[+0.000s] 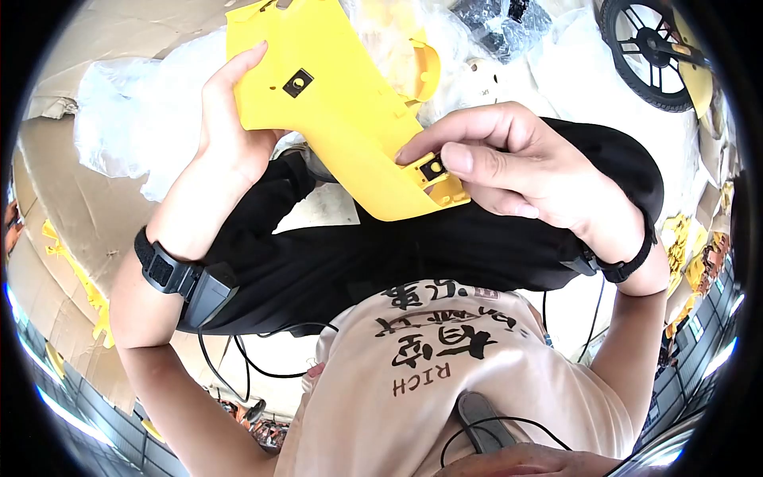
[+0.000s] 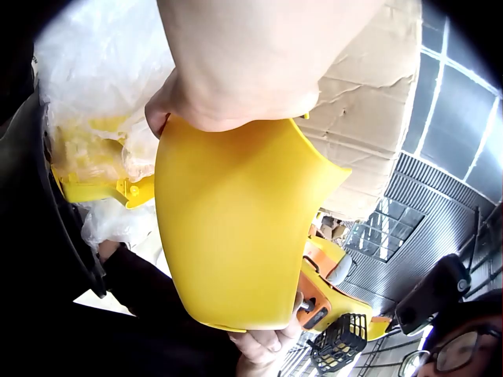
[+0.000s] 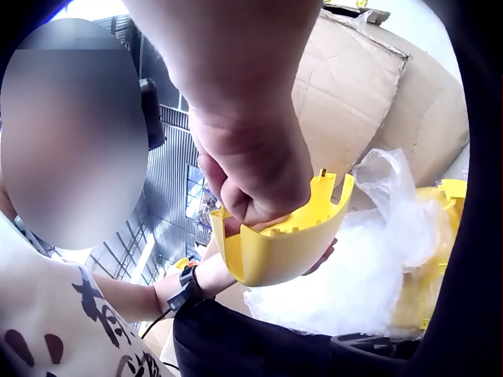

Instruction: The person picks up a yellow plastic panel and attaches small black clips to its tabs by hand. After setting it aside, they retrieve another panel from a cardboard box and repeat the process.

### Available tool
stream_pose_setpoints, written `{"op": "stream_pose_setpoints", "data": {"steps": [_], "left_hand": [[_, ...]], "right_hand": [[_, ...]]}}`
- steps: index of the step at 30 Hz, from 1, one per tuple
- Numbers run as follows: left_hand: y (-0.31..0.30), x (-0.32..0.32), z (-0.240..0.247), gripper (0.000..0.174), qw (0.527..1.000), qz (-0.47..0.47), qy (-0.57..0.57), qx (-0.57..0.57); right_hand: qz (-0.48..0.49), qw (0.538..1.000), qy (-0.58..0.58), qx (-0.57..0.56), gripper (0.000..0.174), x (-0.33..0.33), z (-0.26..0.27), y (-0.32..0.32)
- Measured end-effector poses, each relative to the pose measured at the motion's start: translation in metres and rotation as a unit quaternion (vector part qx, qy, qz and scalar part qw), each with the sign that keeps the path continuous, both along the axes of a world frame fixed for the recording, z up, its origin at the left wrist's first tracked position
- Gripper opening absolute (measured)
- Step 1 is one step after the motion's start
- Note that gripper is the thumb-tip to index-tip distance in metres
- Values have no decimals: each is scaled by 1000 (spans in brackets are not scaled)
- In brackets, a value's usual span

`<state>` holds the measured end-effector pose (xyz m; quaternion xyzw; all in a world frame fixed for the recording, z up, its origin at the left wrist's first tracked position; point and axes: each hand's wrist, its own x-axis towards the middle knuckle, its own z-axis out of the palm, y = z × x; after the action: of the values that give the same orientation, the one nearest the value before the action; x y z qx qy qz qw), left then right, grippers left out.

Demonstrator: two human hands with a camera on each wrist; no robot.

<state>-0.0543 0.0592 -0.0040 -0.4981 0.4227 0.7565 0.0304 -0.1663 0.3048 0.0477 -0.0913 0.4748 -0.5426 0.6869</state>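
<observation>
A curved yellow plastic shell (image 1: 342, 111) is held above the lap, its inner side up in the head view. The left hand (image 1: 234, 123) grips its wide end, thumb on the edge and the other fingers underneath. Near the narrow end, the right hand (image 1: 517, 163) pinches a small black clip (image 1: 431, 168) at a yellow tab, thumb and index finger on either side. A second black clip (image 1: 299, 83) sits on the shell's wide part. In the left wrist view the smooth outer face (image 2: 228, 228) shows; in the right wrist view the right hand (image 3: 251, 173) reaches inside the shell (image 3: 291, 250), fingertips partly hidden.
Clear plastic bags (image 1: 127, 119) lie at the left and top, with another yellow part (image 1: 425, 71) among them. A black spoked wheel (image 1: 648, 52) is at the upper right. Cardboard (image 1: 75, 191) covers the floor at left. Black cables (image 1: 270, 372) run beside the legs.
</observation>
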Motion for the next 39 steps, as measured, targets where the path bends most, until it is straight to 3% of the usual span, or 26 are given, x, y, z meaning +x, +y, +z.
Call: {"op": "stream_pose_setpoints", "data": {"steps": [3,9,14,17,20,24,26,28,29,32,33,36,39], "left_hand": [[2,-1,3,47,1000,9,17,10],[2,-3,7,50,998,19,51,16],[0,-2,3,50,999,7,46,17],[-2,-1,2,49,992,-15,89,83],[4,5,-6,47,994,31,88,54],[9,14,14,48,993,30,98,67],[5,20,24,49,990,42,131,39],[1,30,34,51,996,-36,86,12],[0,38,41,51,995,-23,94,-1],[-6,66,69,56,991,-40,114,56],[-9,79,84,53,986,-31,162,39],[-23,111,125,49,945,147,283,-65],[-64,154,156,53,869,281,369,-174]], "right_hand": [[2,997,-65,-43,30,-3,-6,5],[0,995,-93,-26,32,4,-4,0],[-9,999,-47,-27,30,4,-3,-2],[0,998,-11,-62,30,-2,5,0],[23,1000,1,9,26,-2,15,-3],[-21,1000,20,4,21,13,7,8],[4,998,62,-9,19,22,9,7],[36,993,108,-23,23,25,14,7],[46,990,124,-41,24,23,17,6],[-61,983,154,-72,27,3,26,9],[-96,980,147,-90,27,-8,22,12],[-156,975,110,-114,25,-28,8,15],[-169,975,120,-83,24,-25,7,11]]}}
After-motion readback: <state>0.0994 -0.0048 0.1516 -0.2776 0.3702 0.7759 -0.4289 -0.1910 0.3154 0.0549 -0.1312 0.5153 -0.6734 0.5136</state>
